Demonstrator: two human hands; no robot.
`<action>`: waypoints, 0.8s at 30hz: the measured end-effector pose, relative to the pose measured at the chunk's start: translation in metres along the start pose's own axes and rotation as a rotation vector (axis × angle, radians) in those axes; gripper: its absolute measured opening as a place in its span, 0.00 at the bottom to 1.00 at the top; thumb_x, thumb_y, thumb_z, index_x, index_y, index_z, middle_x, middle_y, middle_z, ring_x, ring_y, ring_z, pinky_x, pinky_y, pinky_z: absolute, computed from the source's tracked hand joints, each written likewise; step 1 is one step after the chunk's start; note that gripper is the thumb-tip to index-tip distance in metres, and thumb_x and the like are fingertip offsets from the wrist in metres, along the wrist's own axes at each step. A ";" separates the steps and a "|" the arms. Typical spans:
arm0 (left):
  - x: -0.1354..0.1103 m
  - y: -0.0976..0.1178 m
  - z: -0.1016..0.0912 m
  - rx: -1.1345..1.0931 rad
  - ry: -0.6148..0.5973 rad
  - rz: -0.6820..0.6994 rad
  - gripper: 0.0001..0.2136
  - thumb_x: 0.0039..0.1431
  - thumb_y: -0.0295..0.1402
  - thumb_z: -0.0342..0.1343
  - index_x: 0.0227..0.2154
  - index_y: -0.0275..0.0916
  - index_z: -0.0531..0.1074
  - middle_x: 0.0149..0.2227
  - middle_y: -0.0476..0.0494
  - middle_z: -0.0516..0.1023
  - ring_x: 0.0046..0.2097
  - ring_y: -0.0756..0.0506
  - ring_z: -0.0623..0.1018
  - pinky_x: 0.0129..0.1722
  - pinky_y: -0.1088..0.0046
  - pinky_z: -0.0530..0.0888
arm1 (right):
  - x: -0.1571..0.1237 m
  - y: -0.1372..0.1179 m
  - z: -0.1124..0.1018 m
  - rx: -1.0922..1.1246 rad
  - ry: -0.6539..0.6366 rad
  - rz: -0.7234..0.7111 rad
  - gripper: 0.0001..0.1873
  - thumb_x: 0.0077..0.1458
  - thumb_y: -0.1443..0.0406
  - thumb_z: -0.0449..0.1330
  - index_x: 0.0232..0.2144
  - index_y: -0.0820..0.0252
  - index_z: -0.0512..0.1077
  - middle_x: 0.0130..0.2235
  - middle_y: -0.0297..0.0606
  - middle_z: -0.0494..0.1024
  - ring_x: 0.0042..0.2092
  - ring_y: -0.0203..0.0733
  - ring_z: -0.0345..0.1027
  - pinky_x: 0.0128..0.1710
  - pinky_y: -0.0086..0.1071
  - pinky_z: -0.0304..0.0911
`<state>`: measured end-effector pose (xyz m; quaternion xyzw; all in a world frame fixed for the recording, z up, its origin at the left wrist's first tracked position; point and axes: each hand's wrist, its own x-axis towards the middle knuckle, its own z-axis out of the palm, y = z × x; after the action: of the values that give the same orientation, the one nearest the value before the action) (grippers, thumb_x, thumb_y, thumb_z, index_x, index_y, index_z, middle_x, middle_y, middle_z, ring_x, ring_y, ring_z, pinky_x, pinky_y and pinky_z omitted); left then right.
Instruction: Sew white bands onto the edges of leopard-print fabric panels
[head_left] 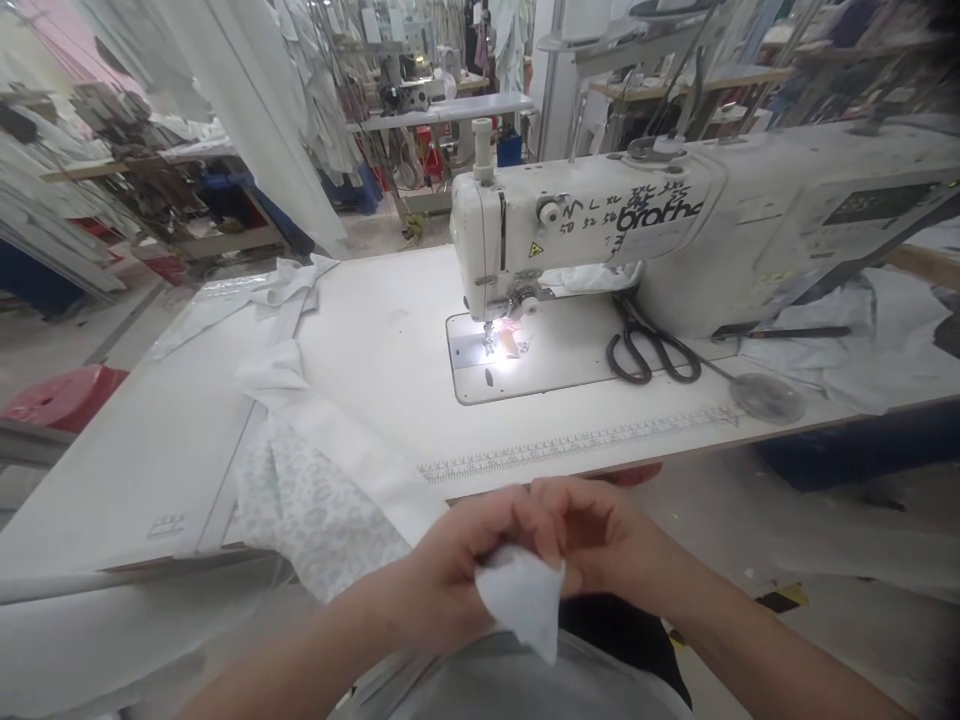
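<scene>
Close to my body, in front of the table edge, my left hand point(465, 570) and my right hand point(600, 535) meet with their fingertips together. Both pinch a piece of white fabric point(525, 600), whose pointed end hangs down below the fingers. From my left hand a white band point(352, 430) runs back over the table, joined to pale leopard-print cloth point(307, 500) that drapes off the edge. Beyond my hands stands a white sewing machine point(570, 220) with its lamp lit over the needle plate point(495, 370).
Black-handled scissors point(652, 350) lie on the table by the machine's base. A measuring scale point(570, 445) runs along the front edge. White scraps point(855, 340) lie at the right, more cloth point(277, 290) at the left. A red stool point(64, 395) stands left of the table.
</scene>
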<state>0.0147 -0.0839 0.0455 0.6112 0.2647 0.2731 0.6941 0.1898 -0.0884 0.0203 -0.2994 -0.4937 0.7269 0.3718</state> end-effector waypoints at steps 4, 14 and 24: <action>-0.008 -0.006 0.009 -0.100 -0.192 -0.004 0.05 0.55 0.31 0.54 0.29 0.34 0.70 0.28 0.43 0.72 0.29 0.51 0.71 0.29 0.77 0.68 | -0.001 0.025 0.000 0.000 -0.104 0.215 0.21 0.30 0.64 0.71 0.25 0.60 0.63 0.25 0.27 0.64 0.27 0.31 0.55 0.24 0.23 0.52; 0.000 -0.020 -0.020 0.184 0.523 -0.031 0.04 0.48 0.26 0.58 0.29 0.37 0.72 0.27 0.50 0.71 0.30 0.52 0.70 0.30 0.78 0.66 | 0.008 0.038 0.033 0.005 0.382 -0.077 0.18 0.58 0.53 0.52 0.23 0.59 0.61 0.24 0.29 0.59 0.26 0.33 0.51 0.26 0.26 0.52; -0.035 -0.051 0.002 -0.674 0.212 -0.319 0.15 0.48 0.41 0.62 0.24 0.32 0.71 0.22 0.48 0.65 0.24 0.54 0.65 0.23 0.80 0.61 | -0.001 0.055 0.014 -0.732 0.482 -0.356 0.14 0.59 0.65 0.49 0.22 0.59 0.60 0.21 0.29 0.60 0.23 0.33 0.55 0.23 0.27 0.52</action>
<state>-0.0060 -0.1148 -0.0041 0.2683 0.3219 0.2951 0.8587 0.1654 -0.1095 -0.0271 -0.4817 -0.6608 0.3398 0.4646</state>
